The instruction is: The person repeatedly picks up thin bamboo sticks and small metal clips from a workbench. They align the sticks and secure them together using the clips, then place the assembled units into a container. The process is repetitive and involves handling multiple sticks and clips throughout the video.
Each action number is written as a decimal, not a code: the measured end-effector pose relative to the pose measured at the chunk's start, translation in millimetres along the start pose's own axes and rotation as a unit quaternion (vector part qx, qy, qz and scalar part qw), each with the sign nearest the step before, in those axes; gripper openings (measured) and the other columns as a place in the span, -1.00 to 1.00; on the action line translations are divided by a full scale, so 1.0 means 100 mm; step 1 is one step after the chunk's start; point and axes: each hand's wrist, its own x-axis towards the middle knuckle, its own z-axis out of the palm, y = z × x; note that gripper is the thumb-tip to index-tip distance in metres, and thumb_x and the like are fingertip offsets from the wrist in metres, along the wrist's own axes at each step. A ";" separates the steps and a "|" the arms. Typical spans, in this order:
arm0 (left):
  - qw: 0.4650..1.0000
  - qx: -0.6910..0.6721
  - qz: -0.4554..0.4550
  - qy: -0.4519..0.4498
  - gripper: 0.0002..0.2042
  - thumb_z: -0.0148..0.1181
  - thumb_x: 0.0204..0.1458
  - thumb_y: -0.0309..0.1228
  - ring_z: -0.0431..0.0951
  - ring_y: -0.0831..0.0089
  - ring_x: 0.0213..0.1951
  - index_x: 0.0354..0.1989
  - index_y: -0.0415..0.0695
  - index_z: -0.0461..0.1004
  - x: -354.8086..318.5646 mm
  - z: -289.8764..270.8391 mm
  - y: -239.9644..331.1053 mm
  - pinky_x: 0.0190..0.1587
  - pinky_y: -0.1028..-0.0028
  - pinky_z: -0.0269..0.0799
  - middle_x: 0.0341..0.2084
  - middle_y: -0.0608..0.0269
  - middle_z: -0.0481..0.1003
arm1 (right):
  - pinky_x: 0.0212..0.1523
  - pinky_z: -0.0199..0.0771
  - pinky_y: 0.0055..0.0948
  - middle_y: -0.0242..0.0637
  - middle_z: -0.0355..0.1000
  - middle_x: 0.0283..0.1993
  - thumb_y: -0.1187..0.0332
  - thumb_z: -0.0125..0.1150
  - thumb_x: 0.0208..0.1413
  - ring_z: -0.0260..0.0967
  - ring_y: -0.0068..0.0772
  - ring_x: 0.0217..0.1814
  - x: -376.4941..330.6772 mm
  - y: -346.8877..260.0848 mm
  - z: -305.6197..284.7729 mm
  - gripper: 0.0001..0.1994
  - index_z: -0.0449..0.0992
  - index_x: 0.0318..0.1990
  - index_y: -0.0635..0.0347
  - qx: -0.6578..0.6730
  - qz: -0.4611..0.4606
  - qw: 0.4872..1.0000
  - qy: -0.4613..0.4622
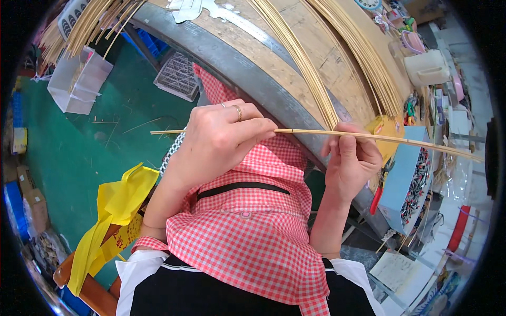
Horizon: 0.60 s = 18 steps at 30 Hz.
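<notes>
A thin, pale bamboo strip (311, 131) with dark marks runs crosswise in front of me, above my red-and-white checked apron (242, 237). My left hand (224, 134) is closed around it, thumb and forefinger pinching near a mark, and a short end sticks out to the left. Thumb and fingers of my right hand (354, 160) grip the strip further right. Beyond that hand, its long end reaches out over the light-blue box (403, 158). Just past the strip, a bundle of bamboo strips (295, 47) lies on the wooden workbench (232, 42).
Another strip bundle (363, 55) lies further right on the bench, near a white pitcher (428, 68). Red-handled pliers (376, 199) are beside the blue box. A metal ruler (247, 25) lies at the back. Left are a white bin (79, 81), a grey crate (178, 76) and yellow cloth (121, 195).
</notes>
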 end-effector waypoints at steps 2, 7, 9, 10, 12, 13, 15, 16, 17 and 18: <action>1.000 -0.004 -0.002 -0.018 -0.80 0.31 -0.26 -0.56 0.55 0.29 -0.46 -0.37 -0.18 0.58 0.00 0.00 -0.02 -0.46 0.43 0.43 -0.50 0.18 0.52 | -0.61 0.41 -0.55 -0.17 0.43 -0.49 0.60 0.16 0.08 0.28 -0.55 -0.63 -0.01 -0.03 0.06 -0.90 0.52 -0.27 0.48 -0.003 0.029 0.999 0.031; 0.997 -0.051 -0.043 -0.044 -0.84 0.29 -0.18 -0.56 0.55 0.31 -0.45 -0.35 -0.21 0.58 0.00 0.00 -0.05 -0.45 0.45 0.43 -0.48 0.17 0.54 | -0.57 0.43 -0.56 -0.13 0.44 -0.51 0.63 0.12 0.08 0.31 -0.53 -0.62 -0.06 0.01 0.12 -0.91 0.51 -0.28 0.49 0.032 0.062 0.997 0.033; 0.992 -0.110 -0.055 -0.036 -0.87 0.26 -0.12 -0.54 0.55 0.34 -0.46 -0.35 -0.23 0.57 0.01 0.04 -0.06 -0.47 0.47 0.41 -0.49 0.17 0.54 | -0.56 0.43 -0.56 -0.13 0.44 -0.50 0.65 0.12 0.07 0.33 -0.51 -0.60 -0.07 0.02 0.15 -0.92 0.52 -0.30 0.48 0.002 0.054 0.999 -0.001; 0.988 -0.143 -0.056 -0.029 -0.88 0.24 -0.09 -0.54 0.55 0.37 -0.48 -0.34 -0.24 0.57 0.01 0.09 -0.07 -0.48 0.49 0.40 -0.51 0.16 0.54 | -0.55 0.44 -0.56 -0.14 0.44 -0.50 0.66 0.12 0.06 0.34 -0.51 -0.60 -0.08 0.02 0.16 -0.92 0.52 -0.30 0.48 -0.013 0.050 0.999 -0.017; 0.973 -0.211 -0.081 -0.047 -0.89 0.21 -0.05 -0.52 0.52 0.41 -0.53 -0.35 -0.27 0.57 0.03 0.14 -0.06 -0.51 0.51 0.36 -0.55 0.17 0.52 | -0.54 0.43 -0.59 -0.13 0.47 -0.46 0.69 0.15 0.01 0.38 -0.50 -0.55 -0.09 0.04 0.14 -0.91 0.54 -0.31 0.47 -0.029 0.037 0.997 -0.055; 0.961 -0.245 -0.105 -0.073 -0.89 0.19 -0.03 -0.52 0.50 0.44 -0.57 -0.36 -0.28 0.57 0.03 0.14 -0.05 -0.53 0.52 0.33 -0.58 0.17 0.51 | -0.54 0.43 -0.59 -0.12 0.48 -0.44 0.69 0.16 0.00 0.39 -0.50 -0.54 -0.10 0.04 0.17 -0.90 0.55 -0.31 0.47 -0.026 0.034 0.997 -0.068; 0.936 -0.285 -0.158 -0.136 -0.90 0.19 -0.02 -0.51 0.48 0.47 -0.58 -0.39 -0.30 0.56 0.06 0.08 -0.03 -0.53 0.51 0.32 -0.61 0.17 0.49 | -0.53 0.42 -0.61 -0.11 0.49 -0.41 0.70 0.17 -0.02 0.41 -0.51 -0.52 -0.09 0.02 0.19 -0.88 0.55 -0.30 0.46 -0.029 0.038 0.994 -0.097; 0.934 -0.293 -0.152 -0.136 -0.90 0.19 -0.03 -0.52 0.46 0.48 -0.60 -0.40 -0.31 0.56 0.06 0.08 -0.05 -0.55 0.52 0.30 -0.63 0.17 0.48 | -0.52 0.42 -0.62 -0.11 0.50 -0.39 0.71 0.17 -0.03 0.42 -0.51 -0.50 -0.07 -0.01 0.17 -0.87 0.55 -0.29 0.45 -0.035 0.043 0.992 -0.111; 0.932 -0.301 -0.146 -0.137 -0.91 0.18 -0.03 -0.54 0.45 0.49 -0.61 -0.41 -0.32 0.55 0.07 0.10 -0.07 -0.56 0.53 0.28 -0.65 0.18 0.47 | -0.52 0.41 -0.65 -0.12 0.50 -0.37 0.70 0.18 -0.03 0.43 -0.52 -0.48 -0.04 -0.03 0.15 -0.86 0.56 -0.27 0.42 -0.058 0.042 0.988 -0.134; 0.931 -0.309 -0.139 -0.136 -0.92 0.18 -0.04 -0.56 0.44 0.50 -0.62 -0.42 -0.32 0.55 0.06 0.12 -0.07 -0.57 0.53 0.25 -0.67 0.19 0.45 | -0.45 0.45 -0.59 -0.15 0.52 -0.34 0.68 0.21 -0.05 0.46 -0.48 -0.42 -0.01 -0.07 0.12 -0.84 0.57 -0.26 0.39 -0.059 0.062 0.985 -0.153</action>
